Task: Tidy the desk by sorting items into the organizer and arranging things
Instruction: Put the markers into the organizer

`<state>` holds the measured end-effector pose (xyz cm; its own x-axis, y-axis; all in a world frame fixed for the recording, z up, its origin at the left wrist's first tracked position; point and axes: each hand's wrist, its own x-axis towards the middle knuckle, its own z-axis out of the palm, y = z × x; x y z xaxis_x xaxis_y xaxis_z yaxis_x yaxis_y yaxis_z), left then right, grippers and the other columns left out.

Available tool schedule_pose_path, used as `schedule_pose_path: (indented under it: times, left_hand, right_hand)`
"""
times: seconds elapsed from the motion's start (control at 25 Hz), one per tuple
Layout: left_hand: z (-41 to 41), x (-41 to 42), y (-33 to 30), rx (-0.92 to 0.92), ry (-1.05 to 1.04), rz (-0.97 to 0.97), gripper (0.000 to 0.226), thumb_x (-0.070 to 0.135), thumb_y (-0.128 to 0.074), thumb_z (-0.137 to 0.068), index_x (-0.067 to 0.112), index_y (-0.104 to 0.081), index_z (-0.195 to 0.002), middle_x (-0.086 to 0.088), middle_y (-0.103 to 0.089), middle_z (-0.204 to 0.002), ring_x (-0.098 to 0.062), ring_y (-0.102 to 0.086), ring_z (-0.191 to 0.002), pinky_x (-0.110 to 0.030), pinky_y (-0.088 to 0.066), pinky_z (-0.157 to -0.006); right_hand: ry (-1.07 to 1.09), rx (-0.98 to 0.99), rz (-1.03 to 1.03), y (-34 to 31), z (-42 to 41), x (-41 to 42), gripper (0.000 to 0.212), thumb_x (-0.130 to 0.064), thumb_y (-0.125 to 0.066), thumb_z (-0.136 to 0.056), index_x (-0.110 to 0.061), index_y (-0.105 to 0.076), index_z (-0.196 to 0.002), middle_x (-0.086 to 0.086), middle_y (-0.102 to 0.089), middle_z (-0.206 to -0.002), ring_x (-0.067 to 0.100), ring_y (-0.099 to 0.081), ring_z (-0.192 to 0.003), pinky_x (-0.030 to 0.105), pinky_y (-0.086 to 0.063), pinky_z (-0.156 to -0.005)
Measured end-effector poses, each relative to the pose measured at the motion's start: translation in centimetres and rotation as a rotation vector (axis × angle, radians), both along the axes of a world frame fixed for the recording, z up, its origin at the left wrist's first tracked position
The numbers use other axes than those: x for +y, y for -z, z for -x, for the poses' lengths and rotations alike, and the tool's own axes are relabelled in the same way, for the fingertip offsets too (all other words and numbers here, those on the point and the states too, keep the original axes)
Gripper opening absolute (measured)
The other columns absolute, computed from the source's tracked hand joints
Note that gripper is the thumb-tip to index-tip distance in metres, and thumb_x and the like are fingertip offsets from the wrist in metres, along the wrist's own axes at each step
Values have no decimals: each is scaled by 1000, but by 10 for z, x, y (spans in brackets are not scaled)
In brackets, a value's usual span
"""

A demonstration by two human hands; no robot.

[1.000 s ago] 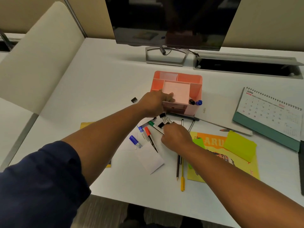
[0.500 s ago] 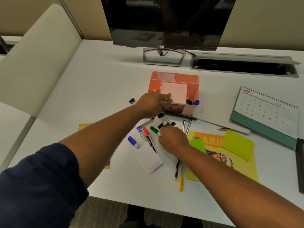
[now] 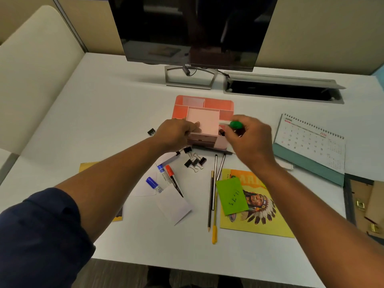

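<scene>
A pink desk organizer (image 3: 207, 104) stands mid-desk below the monitor. My left hand (image 3: 176, 132) grips its front left side, thumb on the top edge. My right hand (image 3: 249, 138) holds a green-capped marker (image 3: 235, 124) over the organizer's right compartment, cap end towards the left. Loose on the desk in front lie a red marker (image 3: 173, 179), two blue markers (image 3: 153, 183), several black binder clips (image 3: 195, 162), pencils (image 3: 212, 192) and a yellow pen (image 3: 214, 231).
A monitor (image 3: 191, 32) stands at the back, with a cable tray (image 3: 282, 90) to its right. A desk calendar (image 3: 309, 142) is on the right. A yellow booklet (image 3: 259, 215) with a green sticky note (image 3: 231, 195), white paper slips (image 3: 174, 206) and a lone binder clip (image 3: 151, 132) lie around.
My right hand lifted the green marker off the desk from among the binder clips and carried it up and right to the organizer. My left hand stayed on the organizer.
</scene>
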<state>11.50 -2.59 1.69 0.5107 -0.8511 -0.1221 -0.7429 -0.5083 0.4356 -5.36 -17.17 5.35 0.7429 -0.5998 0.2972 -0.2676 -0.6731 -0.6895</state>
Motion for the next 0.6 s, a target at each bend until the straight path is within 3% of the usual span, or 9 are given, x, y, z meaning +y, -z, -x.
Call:
schedule_pose_path:
  times: [0.12, 0.24, 0.36, 0.52, 0.6]
  left_hand:
    - [1, -1, -1, 2, -5, -2, 35, 14, -51, -102, 17, -63, -135, -1, -66, -133, -24, -60, -121, -27, -43, -91]
    - [1, -1, 0, 9, -15, -15, 38, 13, -50, -101, 19, -60, -138, -1, -64, -135, -24, -59, -122, -27, -42, -91]
    - [1, 0, -1, 7, -13, -33, 44, 9, -52, -99, 20, -56, -142, -2, -62, -138, -26, -56, -126, -31, -43, -96]
    - [3, 0, -4, 6, -12, -41, 45, 9, -50, -100, 21, -54, -144, -2, -63, -137, -26, -55, -126, -28, -40, -93]
    - [2, 0, -4, 4, -10, -42, 43, 13, -50, -101, 22, -54, -143, -2, -63, -136, -26, -55, -125, -28, -41, -91]
  right_hand:
    - [57, 139, 46, 8, -12, -30, 25, -23, -65, -93, -9, -73, -112, 10, -73, -104, 20, -61, -86, 34, -50, -76]
    - [-76, 336, 36, 23, -18, -38, 22, -23, -59, -94, -11, -74, -106, 9, -73, -101, 23, -58, -83, 32, -44, -69]
    - [-144, 400, -12, 30, -18, -38, 26, -20, -58, -94, -12, -72, -114, 6, -70, -105, 23, -56, -88, 32, -43, -71]
    - [-28, 258, 26, 41, -10, -14, 35, -14, -58, -91, -8, -62, -125, 8, -58, -110, 23, -54, -97, 32, -44, -79]
    - [-79, 140, 57, 52, -5, 13, 28, -13, -58, -89, -9, -66, -116, 6, -57, -105, 20, -54, -93, 31, -46, -77]
